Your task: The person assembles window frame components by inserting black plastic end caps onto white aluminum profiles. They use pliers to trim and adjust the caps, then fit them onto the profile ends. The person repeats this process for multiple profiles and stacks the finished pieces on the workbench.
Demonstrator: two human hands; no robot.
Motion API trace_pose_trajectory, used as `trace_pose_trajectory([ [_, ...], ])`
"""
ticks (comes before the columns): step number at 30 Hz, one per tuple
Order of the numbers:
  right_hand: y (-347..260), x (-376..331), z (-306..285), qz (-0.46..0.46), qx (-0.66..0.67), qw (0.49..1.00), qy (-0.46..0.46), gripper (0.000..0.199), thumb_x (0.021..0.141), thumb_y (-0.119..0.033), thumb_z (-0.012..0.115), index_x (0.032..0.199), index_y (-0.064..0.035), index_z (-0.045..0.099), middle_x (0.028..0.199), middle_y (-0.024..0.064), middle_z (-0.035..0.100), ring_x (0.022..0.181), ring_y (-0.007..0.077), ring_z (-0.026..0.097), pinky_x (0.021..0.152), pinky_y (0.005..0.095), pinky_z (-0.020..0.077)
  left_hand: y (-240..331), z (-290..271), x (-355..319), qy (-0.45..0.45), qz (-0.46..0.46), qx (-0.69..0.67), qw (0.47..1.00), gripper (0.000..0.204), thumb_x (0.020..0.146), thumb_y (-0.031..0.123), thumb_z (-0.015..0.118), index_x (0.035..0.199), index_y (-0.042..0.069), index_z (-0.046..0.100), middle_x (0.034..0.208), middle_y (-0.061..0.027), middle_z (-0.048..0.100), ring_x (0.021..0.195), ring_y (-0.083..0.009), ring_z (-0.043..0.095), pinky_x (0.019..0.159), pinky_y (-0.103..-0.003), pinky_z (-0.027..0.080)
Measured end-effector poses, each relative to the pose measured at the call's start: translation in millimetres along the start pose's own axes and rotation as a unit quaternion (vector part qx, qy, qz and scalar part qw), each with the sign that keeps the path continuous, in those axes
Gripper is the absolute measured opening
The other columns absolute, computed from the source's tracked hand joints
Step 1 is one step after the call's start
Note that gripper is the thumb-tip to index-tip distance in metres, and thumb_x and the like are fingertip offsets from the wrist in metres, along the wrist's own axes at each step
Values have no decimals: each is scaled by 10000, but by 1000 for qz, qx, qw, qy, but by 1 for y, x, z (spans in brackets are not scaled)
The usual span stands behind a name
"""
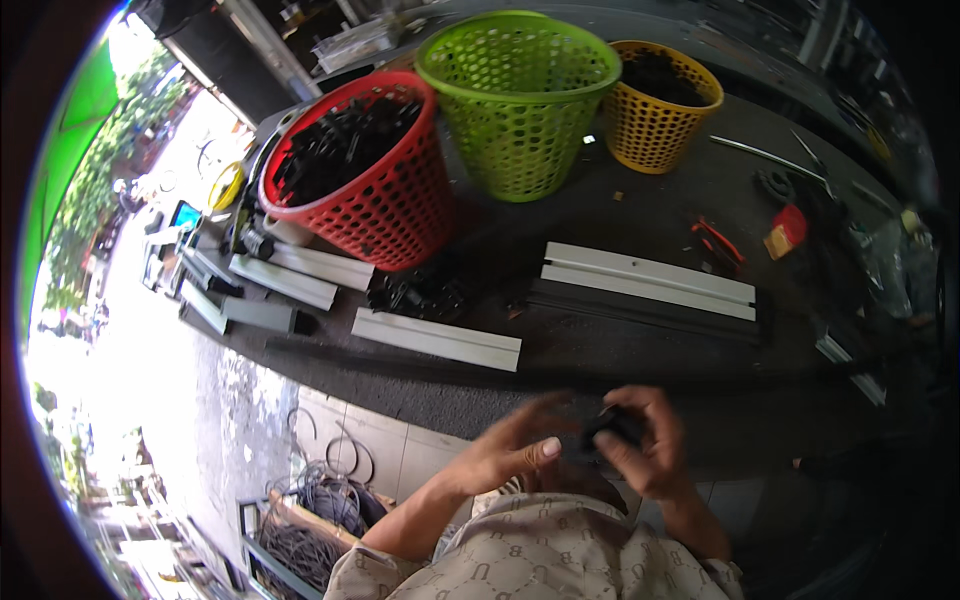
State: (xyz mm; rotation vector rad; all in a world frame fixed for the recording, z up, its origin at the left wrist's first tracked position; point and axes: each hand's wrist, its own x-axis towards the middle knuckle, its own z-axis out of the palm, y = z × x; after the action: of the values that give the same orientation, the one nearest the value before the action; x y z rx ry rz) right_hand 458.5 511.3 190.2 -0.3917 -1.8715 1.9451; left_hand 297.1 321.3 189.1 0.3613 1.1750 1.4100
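Fingers of the right hand curl closed around a small black plastic part, pinching it near the lower middle of the view, just above the person's patterned shirt. Beside it, the left hand is spread loosely open, its fingers stretched toward the part and close to it; whether they touch it is hard to tell, and they grip nothing.

Both hands hover in front of the near edge of a dark surface. On that surface lie pale aluminium rail sections, one shorter rail nearer the edge, and a small heap of black parts between them. Behind stand three perforated baskets: a red basket filled with black parts, a green basket, and a yellow basket with dark contents. Red-handled pliers rest to the right. Coils of grey cable sit on the floor, lower left.
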Motion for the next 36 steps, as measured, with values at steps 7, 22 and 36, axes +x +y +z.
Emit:
trace_pose_trajectory([
  [7, 12, 15, 3, 97, 105, 977, 159, 577, 870, 18, 841, 1388, -5, 588, 1098, 72, 697, 972, 149, 686, 849, 292, 579, 69, -110, 45, 74, 274, 713, 641, 673, 794, 225, 878, 1397, 71, 623, 1305, -131, 655, 1190, -357, 613, 1040, -466, 440],
  [22, -103, 56, 21, -79, -292, 953, 20, 471, 827, -169, 875, 1224, -22, 668, 877, 57, 650, 653, 113, 612, 572, 277, 511, 116, -58, 59, -153, 413, 433, 786, 635, 768, 173, 851, 1322, -29, 616, 1077, -201, 721, 879, -332, 733, 757, -395, 582],
  [36, -194, 118, 28, -135, -478, 856, -146, 440, 785, -119, 848, 1163, -19, 647, 832, 97, 627, 687, 289, 675, 608, 387, 568, 121, -42, 71, -106, 487, 322, 805, 643, 761, 194, 875, 1314, -41, 645, 1151, -193, 743, 941, -309, 741, 836, -395, 597],
])
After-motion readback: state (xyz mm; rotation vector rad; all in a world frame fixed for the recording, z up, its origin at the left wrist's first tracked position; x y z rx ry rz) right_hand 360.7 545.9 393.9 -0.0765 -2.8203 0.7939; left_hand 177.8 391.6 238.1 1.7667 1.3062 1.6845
